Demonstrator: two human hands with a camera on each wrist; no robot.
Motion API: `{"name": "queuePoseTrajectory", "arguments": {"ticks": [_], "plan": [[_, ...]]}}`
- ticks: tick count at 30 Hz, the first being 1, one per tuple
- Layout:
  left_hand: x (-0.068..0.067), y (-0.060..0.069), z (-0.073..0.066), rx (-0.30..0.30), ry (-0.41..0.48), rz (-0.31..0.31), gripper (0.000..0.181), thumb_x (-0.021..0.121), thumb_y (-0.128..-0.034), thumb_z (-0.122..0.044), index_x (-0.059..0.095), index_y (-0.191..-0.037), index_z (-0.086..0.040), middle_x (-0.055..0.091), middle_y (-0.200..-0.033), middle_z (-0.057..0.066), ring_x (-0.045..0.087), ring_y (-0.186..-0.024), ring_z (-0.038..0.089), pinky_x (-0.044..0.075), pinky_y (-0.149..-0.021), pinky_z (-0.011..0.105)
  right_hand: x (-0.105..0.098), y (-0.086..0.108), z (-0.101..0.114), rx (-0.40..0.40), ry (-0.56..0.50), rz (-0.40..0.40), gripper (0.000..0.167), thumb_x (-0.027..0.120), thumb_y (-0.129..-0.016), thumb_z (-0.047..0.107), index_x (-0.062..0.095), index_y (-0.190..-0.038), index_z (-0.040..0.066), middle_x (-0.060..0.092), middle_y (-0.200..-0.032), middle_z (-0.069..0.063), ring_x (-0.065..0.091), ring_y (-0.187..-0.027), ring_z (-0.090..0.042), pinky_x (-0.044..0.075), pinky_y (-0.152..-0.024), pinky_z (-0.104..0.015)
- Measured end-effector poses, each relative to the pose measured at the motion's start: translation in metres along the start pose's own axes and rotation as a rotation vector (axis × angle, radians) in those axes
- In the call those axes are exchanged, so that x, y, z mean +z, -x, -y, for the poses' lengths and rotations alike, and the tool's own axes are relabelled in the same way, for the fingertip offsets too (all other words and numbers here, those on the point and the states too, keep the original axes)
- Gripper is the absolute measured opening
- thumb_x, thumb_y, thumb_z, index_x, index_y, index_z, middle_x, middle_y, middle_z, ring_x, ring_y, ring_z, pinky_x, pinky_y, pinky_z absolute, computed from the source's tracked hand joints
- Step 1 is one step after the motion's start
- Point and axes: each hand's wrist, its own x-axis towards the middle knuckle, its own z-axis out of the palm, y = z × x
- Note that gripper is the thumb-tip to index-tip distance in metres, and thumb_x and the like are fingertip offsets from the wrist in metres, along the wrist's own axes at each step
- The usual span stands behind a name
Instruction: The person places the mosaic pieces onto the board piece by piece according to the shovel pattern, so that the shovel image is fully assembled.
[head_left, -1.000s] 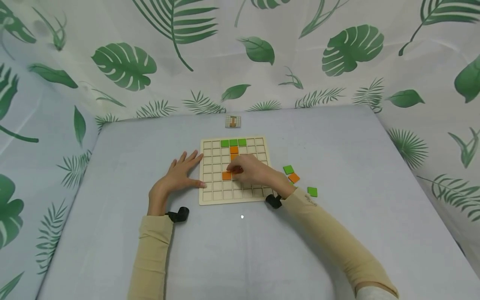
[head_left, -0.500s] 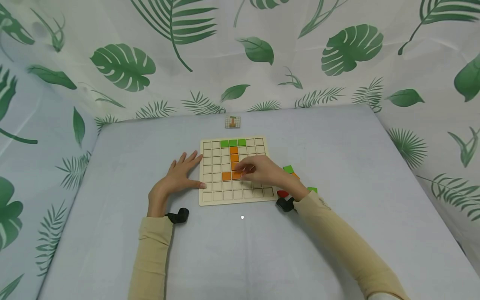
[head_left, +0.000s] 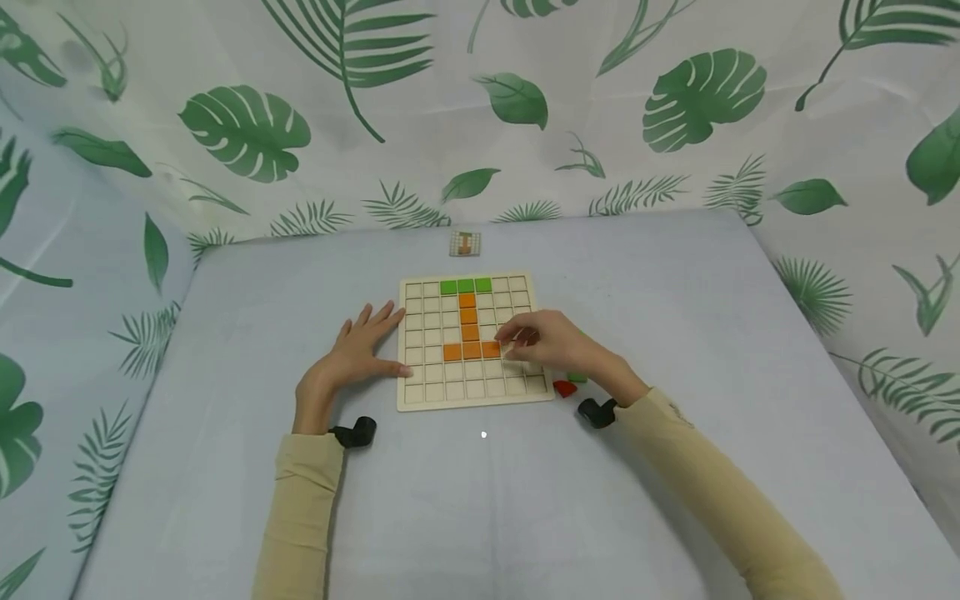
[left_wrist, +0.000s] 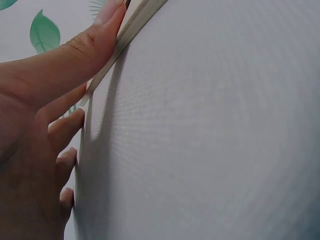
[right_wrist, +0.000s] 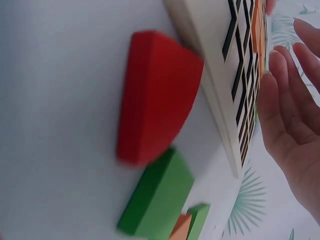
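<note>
A pale wooden grid board (head_left: 429,389) lies on the table. In it, green square tiles (head_left: 466,286) line part of the top row, orange square tiles (head_left: 468,316) run down below them, and an orange row crosses lower down. My left hand (head_left: 360,348) has its fingers spread, with fingertips and thumb on the board's left edge. My right hand (head_left: 551,340) hovers over the board's right side, fingers loosely bent, its fingertips beside the rightmost orange tile (head_left: 491,350). The right wrist view shows nothing held between thumb and fingers (right_wrist: 272,107).
A red rounded wedge (right_wrist: 157,95) lies by the board's lower right corner, next to a green block (right_wrist: 162,195) and further green and orange pieces, partly hidden by my right arm in the head view. A small patterned card (head_left: 465,244) lies behind the board.
My right hand has moved right across the board, uncovering the lower orange tiles and part of the orange column. The right forearm now covers loose pieces. My left hand stays in place.
</note>
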Motion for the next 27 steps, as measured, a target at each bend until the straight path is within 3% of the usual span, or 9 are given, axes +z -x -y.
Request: {"name": "queuePoseTrajectory", "arguments": {"ticks": [16, 27], "plan": [[0.001, -0.001, 0.0, 0.004, 0.004, 0.0, 0.105, 0.082, -0.0863, -0.04, 0.019, -0.166, -0.013, 0.007, -0.174, 0.012, -0.01, -0.16, 0.038, -0.011, -0.126, 0.061, -0.015, 0.034, -0.018, 0.107, 0.024, -0.018, 0.024, 0.074, -0.092, 0.01, 0.074, -0.116, 0.008, 0.073, -0.106, -0.002, 0.064, -0.089, -0.019, 0.055, -0.079, -0.031], [0.0, 0.0, -0.001, -0.008, 0.008, 0.0, 0.105, 0.083, -0.0854, -0.04, 0.02, -0.166, -0.012, 0.007, -0.174, 0.012, -0.01, -0.16, 0.038, -0.011, -0.126, 0.061, -0.025, 0.051, -0.028, 0.136, 0.05, -0.055, 0.026, 0.072, -0.092, 0.007, 0.074, -0.118, 0.007, 0.074, -0.112, -0.005, 0.066, -0.093, -0.019, 0.056, -0.086, -0.037]]}}
